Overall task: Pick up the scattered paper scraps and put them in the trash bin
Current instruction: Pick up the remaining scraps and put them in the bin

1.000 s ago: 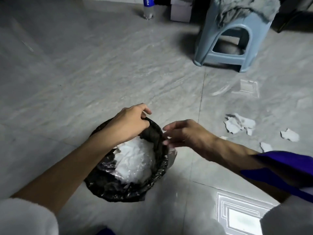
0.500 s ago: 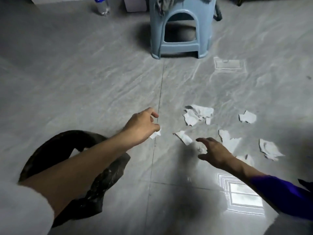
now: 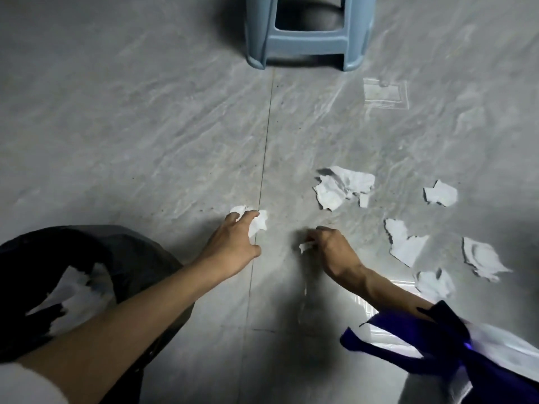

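Note:
My left hand [image 3: 234,243] reaches over the grey floor tiles and its fingers close on a white paper scrap [image 3: 256,220]. My right hand [image 3: 331,247] pinches a small scrap [image 3: 304,246] just above the floor. The trash bin [image 3: 131,246], lined with a black bag and holding white paper, sits at the lower left under my left forearm. Several torn scraps lie to the right: a crumpled cluster [image 3: 341,186], one far right [image 3: 440,193], one near my right wrist [image 3: 404,243], and two more [image 3: 481,258] [image 3: 434,284].
A light blue plastic stool [image 3: 309,51] stands at the top centre. A clear plastic sheet [image 3: 385,93] lies flat on the floor to its right. A purple sleeve [image 3: 423,354] covers my right forearm at the lower right.
The view swung from the bin to the scraps. My left hand left the bin's rim and closed on a scrap. My right hand moved left and picked up a small scrap.

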